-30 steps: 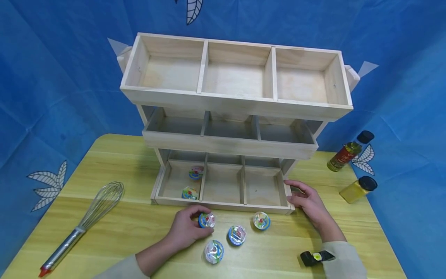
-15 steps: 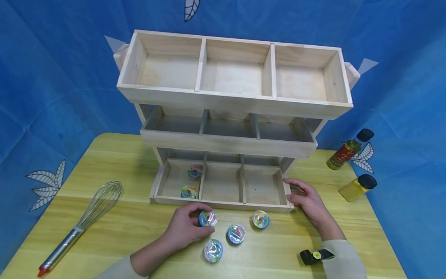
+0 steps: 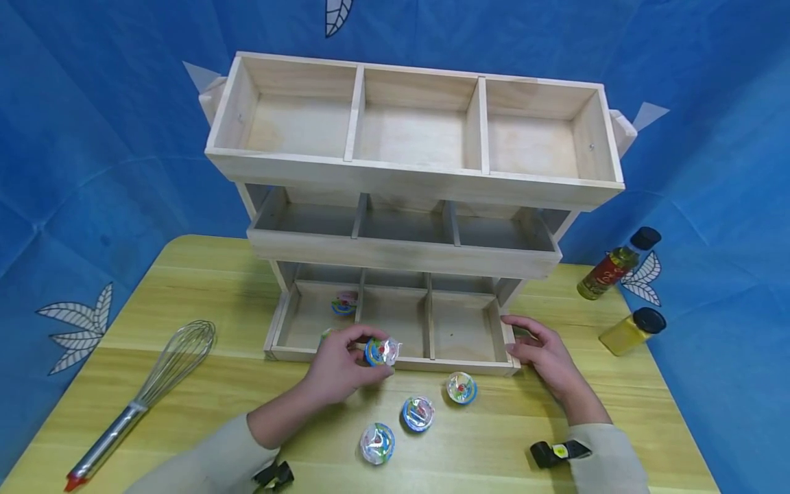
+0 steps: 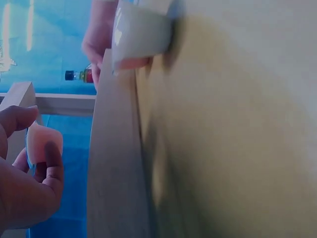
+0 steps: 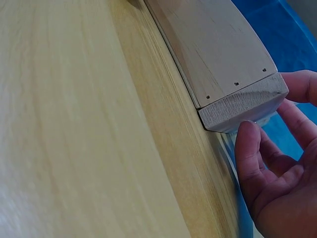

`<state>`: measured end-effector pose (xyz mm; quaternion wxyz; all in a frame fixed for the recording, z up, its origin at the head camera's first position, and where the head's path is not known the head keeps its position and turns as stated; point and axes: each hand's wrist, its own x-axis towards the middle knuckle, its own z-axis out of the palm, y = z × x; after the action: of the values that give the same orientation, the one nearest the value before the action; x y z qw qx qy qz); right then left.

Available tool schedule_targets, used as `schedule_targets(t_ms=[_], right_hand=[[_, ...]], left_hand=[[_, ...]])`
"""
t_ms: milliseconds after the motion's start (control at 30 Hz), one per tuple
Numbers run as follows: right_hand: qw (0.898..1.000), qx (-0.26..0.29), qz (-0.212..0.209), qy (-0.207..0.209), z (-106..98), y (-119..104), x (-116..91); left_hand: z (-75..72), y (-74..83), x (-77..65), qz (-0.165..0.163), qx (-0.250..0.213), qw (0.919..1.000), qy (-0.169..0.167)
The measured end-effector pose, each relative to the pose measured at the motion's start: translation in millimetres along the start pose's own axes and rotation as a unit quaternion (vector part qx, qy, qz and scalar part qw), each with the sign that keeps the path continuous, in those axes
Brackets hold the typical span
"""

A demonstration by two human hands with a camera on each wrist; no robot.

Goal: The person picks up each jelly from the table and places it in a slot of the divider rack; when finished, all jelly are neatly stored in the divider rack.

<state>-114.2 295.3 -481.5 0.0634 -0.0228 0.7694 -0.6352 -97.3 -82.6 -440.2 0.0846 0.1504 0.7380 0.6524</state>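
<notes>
My left hand [image 3: 338,363] pinches a small jelly cup [image 3: 381,351], lid toward the head camera, over the front edge of the wooden rack [image 3: 382,250]. Its cup part [image 4: 45,141] looks pink in the left wrist view. The right hand [image 3: 552,360] rests its index finger and thumb against the right end of the rack's bottom tier [image 5: 242,106]. One jelly cup [image 3: 344,303] lies in that tier's left compartment; another, nearer the front, is mostly hidden behind my left hand. On the table before the rack stand jelly cups: one at right [image 3: 461,388], one in the middle [image 3: 418,414], one nearest [image 3: 377,443].
Three tiers make up the rack, each with dividers. A whisk [image 3: 154,391] lies on the left of the table [image 3: 494,453]. To the right are an oil bottle [image 3: 611,273] and a yellow jar with a black lid [image 3: 632,333]. Blue cloth [image 3: 111,137] hangs behind.
The left hand has lifted its jelly cup off the table and carried it up and slightly right, to the bottom tier's front edge. The right hand has stayed put.
</notes>
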Motion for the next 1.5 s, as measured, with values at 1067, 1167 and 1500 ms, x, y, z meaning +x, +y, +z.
schedule_targets(t_ms=[1067,1167,1500], right_hand=[[1.000,-0.010,0.007,0.008,0,1,1],[1.000,-0.004,0.009,0.007,0,0,1],[1.000,-0.002,0.011,0.005,0,0,1]], left_hand=[[39.8,-39.8,101.2,-0.016,0.143,0.9871,0.070],[42.6,-43.0,104.0,-0.027,0.141,0.9870,0.072],[45.0,-45.8,108.0,-0.052,0.150,0.9847,0.071]])
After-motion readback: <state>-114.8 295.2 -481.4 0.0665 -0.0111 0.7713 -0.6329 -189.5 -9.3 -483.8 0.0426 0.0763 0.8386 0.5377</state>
